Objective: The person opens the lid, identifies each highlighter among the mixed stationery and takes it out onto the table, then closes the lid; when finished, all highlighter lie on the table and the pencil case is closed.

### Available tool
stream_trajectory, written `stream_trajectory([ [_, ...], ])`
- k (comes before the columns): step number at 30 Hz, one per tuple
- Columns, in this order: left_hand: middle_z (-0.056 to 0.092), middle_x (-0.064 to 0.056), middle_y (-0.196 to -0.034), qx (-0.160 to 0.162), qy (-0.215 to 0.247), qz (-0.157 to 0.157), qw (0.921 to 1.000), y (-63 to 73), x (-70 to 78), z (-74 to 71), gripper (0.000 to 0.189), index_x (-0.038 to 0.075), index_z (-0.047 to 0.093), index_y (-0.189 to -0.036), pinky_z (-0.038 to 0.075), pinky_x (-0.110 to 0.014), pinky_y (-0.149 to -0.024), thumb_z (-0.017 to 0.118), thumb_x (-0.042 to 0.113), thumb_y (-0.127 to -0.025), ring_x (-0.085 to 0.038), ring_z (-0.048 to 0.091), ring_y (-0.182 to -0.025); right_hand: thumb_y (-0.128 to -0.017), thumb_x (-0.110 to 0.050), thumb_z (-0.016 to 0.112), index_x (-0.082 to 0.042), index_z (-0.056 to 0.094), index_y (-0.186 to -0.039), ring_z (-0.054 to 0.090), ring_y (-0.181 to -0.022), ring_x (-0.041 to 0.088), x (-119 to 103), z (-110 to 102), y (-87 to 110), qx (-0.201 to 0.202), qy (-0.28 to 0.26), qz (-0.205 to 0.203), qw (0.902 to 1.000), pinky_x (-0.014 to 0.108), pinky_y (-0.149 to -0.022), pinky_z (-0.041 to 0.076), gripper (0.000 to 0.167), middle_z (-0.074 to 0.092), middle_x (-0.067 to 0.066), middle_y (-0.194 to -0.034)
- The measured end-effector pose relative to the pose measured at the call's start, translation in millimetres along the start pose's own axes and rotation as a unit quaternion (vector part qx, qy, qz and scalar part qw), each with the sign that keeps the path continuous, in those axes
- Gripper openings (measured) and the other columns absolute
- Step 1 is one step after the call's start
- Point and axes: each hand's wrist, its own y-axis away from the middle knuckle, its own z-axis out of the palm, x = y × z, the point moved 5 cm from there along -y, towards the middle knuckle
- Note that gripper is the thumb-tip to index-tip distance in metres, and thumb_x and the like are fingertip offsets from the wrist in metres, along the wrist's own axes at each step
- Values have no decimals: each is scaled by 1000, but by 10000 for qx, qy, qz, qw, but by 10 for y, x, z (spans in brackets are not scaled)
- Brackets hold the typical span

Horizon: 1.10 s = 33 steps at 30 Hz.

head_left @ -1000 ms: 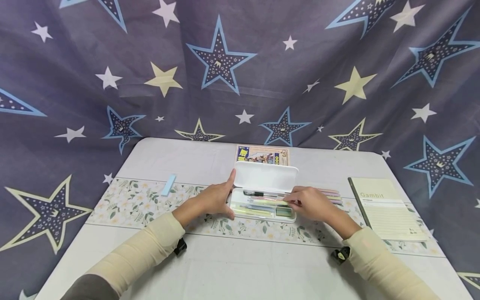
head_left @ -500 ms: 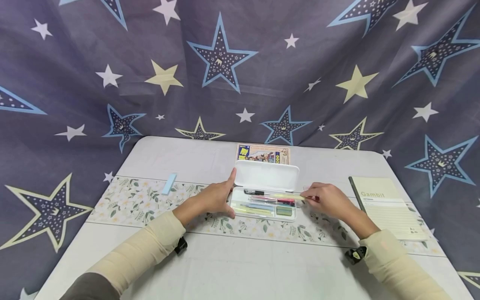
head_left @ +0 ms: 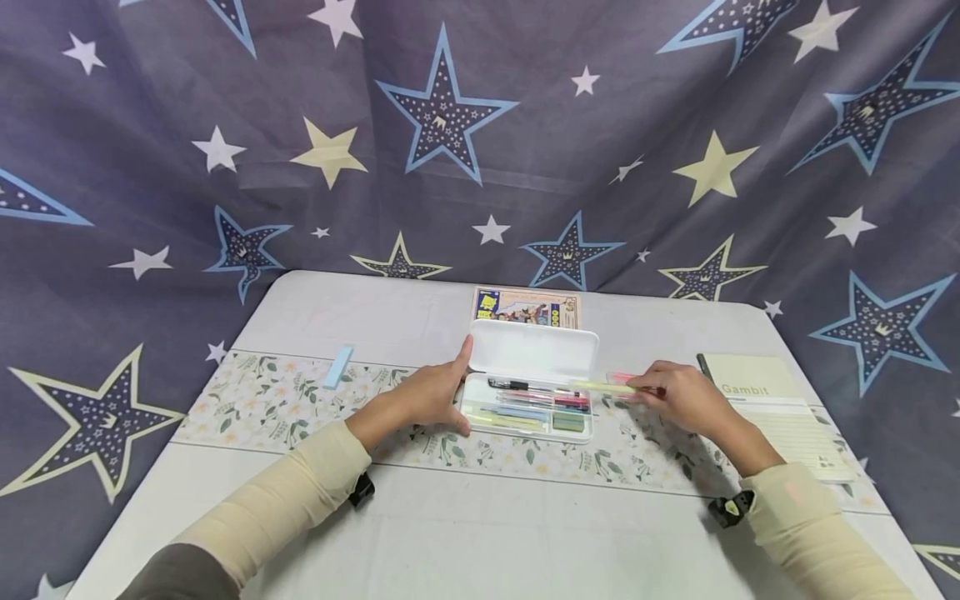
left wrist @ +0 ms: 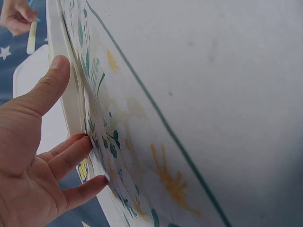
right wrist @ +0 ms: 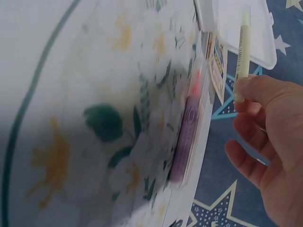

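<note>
A white pencil case [head_left: 534,350] stands with its lid raised in the head view. It holds a black-capped pen [head_left: 510,384], a red pen [head_left: 572,402], pale blue and yellow pens, and a green block [head_left: 567,422]. My left hand [head_left: 427,398] rests at its left end, thumb [left wrist: 56,75] against the front side and the fingers fairly straight. My right hand [head_left: 678,398] pinches a pale yellow highlighter [right wrist: 243,52] by one end, right of the case. Under it lies a clear plastic sleeve with a purple and pink highlighter [right wrist: 187,137], partly hidden in the head view.
A printed card [head_left: 528,306] lies behind the raised lid. To the right is a notebook [head_left: 783,425] marked Gambit; a pale blue strip [head_left: 338,367] lies at the left. A floral band [head_left: 277,400] crosses the white table, with a starry curtain [head_left: 480,150] behind.
My right hand has drawn back to the right from over the pencil case, carrying the yellow highlighter out. The red pen in the case has come into sight. My left hand stays put.
</note>
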Motion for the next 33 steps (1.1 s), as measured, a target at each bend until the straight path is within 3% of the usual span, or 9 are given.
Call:
stream_trajectory([
  [18, 60, -8, -143, -11, 10, 42, 10000, 26, 12, -30, 155, 13, -19, -162, 46, -43, -112, 94, 52, -63, -28, 61, -128, -86, -9, 80, -11, 82, -103, 62, -67, 11, 395, -40, 123, 6, 249, 248, 9994, 32, -58, 50, 18, 73, 3, -87],
  [33, 61, -6, -142, -36, 3, 33, 10000, 15, 0, -18, 156, 14, -21, -161, 47, -41, -111, 93, 53, -62, -26, 62, -127, -89, -10, 77, -10, 82, -105, 67, -73, 20, 646, 17, 128, -329, 490, 736, 9955, 44, -66, 56, 18, 74, 7, -89],
])
